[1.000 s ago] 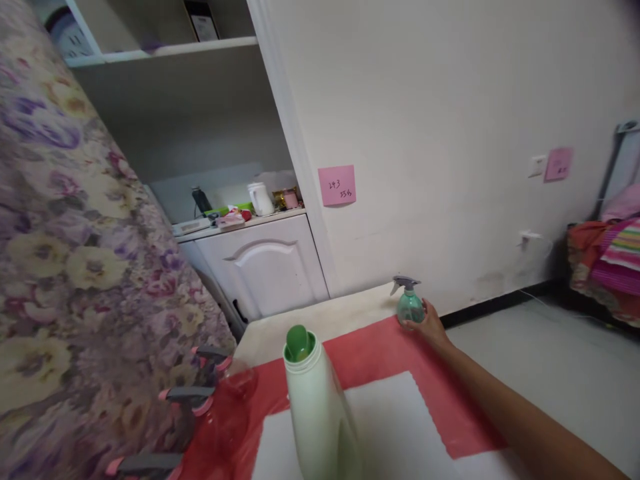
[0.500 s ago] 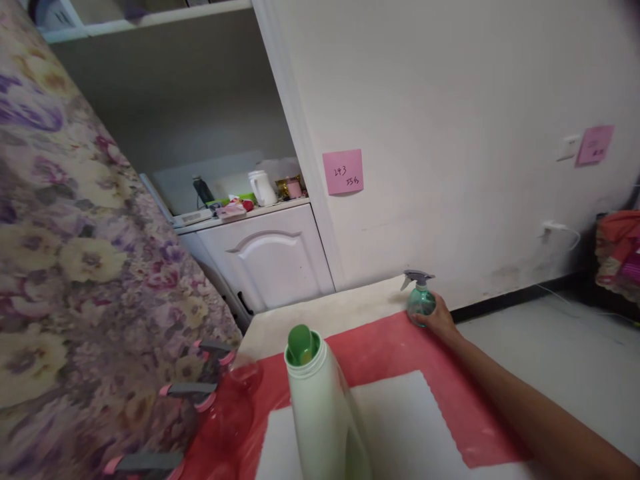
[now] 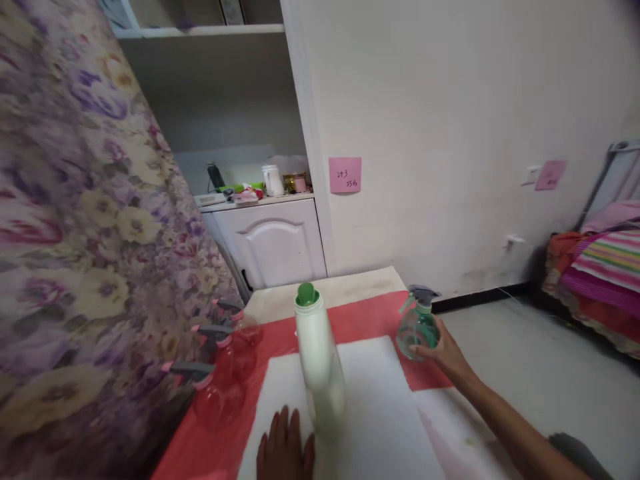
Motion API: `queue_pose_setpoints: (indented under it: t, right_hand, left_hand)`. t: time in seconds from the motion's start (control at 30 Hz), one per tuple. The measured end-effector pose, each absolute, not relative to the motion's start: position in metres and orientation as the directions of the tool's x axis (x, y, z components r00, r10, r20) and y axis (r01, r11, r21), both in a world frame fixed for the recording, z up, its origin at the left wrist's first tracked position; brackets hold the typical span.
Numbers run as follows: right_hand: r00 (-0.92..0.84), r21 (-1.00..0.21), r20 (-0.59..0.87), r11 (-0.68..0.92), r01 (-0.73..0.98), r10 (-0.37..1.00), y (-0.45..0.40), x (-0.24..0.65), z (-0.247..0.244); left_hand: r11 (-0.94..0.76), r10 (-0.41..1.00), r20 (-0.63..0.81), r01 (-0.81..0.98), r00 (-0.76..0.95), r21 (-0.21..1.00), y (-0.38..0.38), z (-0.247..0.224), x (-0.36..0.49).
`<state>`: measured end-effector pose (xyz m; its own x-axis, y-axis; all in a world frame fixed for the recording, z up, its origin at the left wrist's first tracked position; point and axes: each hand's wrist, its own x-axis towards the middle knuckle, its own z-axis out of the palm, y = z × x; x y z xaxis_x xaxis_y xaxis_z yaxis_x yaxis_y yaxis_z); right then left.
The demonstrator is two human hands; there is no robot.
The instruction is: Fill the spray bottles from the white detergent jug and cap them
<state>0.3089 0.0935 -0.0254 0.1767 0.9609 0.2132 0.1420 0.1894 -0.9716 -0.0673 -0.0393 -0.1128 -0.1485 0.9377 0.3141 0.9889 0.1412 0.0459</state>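
While the right hand clasps one green spray bottle at the right of the surface, the left hand, fingers spread, is beside one pale bottle, three pink spray bottles standing leftward.

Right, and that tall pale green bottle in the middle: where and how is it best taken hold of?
Probably around the middle of the tall pale green bottle, with the left hand coming from the left: the long body stands upright, and that hand is open close beside its lower part. I'd avoid the open neck and green spout.
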Motion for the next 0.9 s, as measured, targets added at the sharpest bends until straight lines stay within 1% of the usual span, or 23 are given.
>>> queue_pose_setpoints:
  t: [0.1,0.2,0.27,0.33,0.4,0.53,0.67,0.77,0.87,0.9]
  right_hand:
    - [0.075,-0.982,0.166,0.157,0.107,0.983,0.026,0.285,-0.036]
    - [-0.036,-0.984,0.17,0.171,0.055,0.985,-0.032,0.254,-0.049]
    - [-0.115,-0.988,0.135,0.143,0.063,0.984,-0.06,0.234,-0.056]
    - [-0.158,-0.986,0.128,0.143,0.083,0.979,-0.077,0.218,-0.061]
    - [-0.189,-0.977,0.162,0.184,0.104,0.969,-0.086,0.207,-0.065]
    - [-0.216,-0.948,0.256,0.288,0.134,0.942,-0.091,0.202,-0.072]
    - [-0.217,-0.939,0.281,0.315,0.141,0.935,-0.09,0.204,-0.082]
    - [-0.227,-0.941,0.272,0.308,0.142,0.935,-0.089,0.203,-0.088]
    - [-0.227,-0.944,0.257,0.294,0.147,0.939,-0.09,0.203,-0.089]
    - [-0.227,-0.947,0.248,0.285,0.15,0.942,-0.09,0.203,-0.088]
  left_hand:
    - [0.126,0.929,0.343,0.991,-0.137,0.052,-0.046,-0.1,-0.057]
    - [0.119,0.923,0.358,0.989,-0.142,0.085,-0.05,-0.095,-0.051]
    - [0.101,0.92,0.363,0.985,-0.145,0.139,-0.052,-0.095,-0.05]
    - [0.071,0.911,0.382,0.972,-0.155,0.225,-0.054,-0.096,-0.051]
    - [0.045,0.9,0.401,0.954,-0.167,0.297,-0.056,-0.097,-0.052]
    - [0.027,0.889,0.416,0.926,-0.194,0.376,-0.057,-0.096,-0.053]
    - [0.019,0.883,0.4,0.869,-0.247,0.495,-0.058,-0.087,-0.057]
    - [-0.001,0.887,0.374,0.808,-0.271,0.59,-0.071,-0.07,-0.055]
    - [-0.063,0.907,0.342,0.722,-0.248,0.69,-0.097,-0.041,-0.035]
    - [-0.098,0.925,0.298,0.609,-0.237,0.787,-0.106,-0.03,-0.024]
